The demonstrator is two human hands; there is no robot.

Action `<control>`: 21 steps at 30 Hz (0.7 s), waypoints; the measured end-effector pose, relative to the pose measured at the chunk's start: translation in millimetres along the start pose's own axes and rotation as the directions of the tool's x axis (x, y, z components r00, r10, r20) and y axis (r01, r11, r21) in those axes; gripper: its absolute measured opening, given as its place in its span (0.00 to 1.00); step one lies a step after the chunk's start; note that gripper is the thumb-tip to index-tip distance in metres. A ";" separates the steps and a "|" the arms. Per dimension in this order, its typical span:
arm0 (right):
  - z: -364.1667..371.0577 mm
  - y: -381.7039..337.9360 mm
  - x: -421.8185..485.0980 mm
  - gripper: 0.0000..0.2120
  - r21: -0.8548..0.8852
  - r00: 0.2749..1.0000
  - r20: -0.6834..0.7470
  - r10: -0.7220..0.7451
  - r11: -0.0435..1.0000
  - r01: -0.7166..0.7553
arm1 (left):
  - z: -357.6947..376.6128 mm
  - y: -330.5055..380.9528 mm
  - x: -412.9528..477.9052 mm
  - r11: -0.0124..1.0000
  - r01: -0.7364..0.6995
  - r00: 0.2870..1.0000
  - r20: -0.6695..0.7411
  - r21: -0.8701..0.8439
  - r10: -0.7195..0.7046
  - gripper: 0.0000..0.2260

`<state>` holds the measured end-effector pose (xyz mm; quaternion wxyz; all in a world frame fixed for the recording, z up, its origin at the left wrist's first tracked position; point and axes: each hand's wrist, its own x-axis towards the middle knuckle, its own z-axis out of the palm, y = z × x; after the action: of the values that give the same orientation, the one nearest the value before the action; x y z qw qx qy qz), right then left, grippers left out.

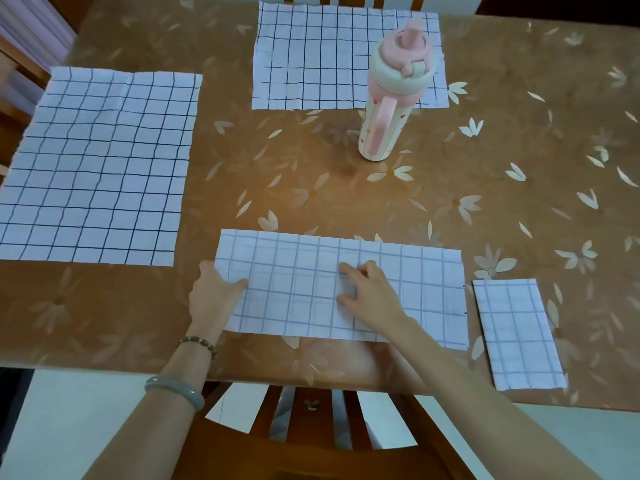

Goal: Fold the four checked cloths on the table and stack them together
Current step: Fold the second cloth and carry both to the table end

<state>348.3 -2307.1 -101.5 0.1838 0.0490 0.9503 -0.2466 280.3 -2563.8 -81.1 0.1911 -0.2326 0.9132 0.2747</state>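
Right in front of me lies a white checked cloth [398,271] folded once into a long strip. My left hand [216,289] grips its left end, thumb on top. Flat on the strip's middle rests my right hand [369,292], fingers spread, pressing it down. A small fully folded checked cloth [516,334] sits to the right near the table's front edge. One unfolded checked cloth [100,168] lies spread at the left. Another unfolded one [311,57] lies at the far side, partly behind a bottle.
A pink and cream bottle [388,98] with a handle stands upright in the table's middle, on the near right corner of the far cloth. The table [519,150] has a brown flowered cover. A wooden chair back [311,427] is below the front edge.
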 end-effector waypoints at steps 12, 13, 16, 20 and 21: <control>-2.6 -26.5 14.1 0.36 -0.024 0.995 0.098 -0.004 1.000 0.007 | -47.4 -20.0 6.3 0.981 -0.046 0.993 0.095 -0.187 0.065 0.07; -0.8 -32.1 16.2 0.36 -0.030 0.995 0.100 -0.014 0.999 0.017 | -52.1 -22.4 6.9 0.981 -0.052 0.994 0.089 -0.187 0.070 0.07; 5.3 -46.8 22.4 0.36 -0.035 0.994 0.110 -0.025 0.999 0.029 | -67.8 -29.3 8.0 0.978 -0.087 0.990 0.095 -0.192 0.107 0.10; 12.8 -60.3 25.1 0.36 -0.039 0.992 0.121 -0.035 0.998 0.040 | -86.5 -39.4 9.4 0.975 -0.125 0.984 0.106 -0.186 0.146 0.11; 13.8 -62.4 25.1 0.36 -0.040 0.992 0.124 -0.037 0.998 0.042 | -90.1 -41.6 10.0 0.975 -0.124 0.983 0.108 -0.185 0.145 0.10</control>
<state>318.0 -2368.3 -94.0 0.2380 0.0108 0.9430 -0.2325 274.3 -2651.0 -33.1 0.2056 -0.1693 0.8855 0.3806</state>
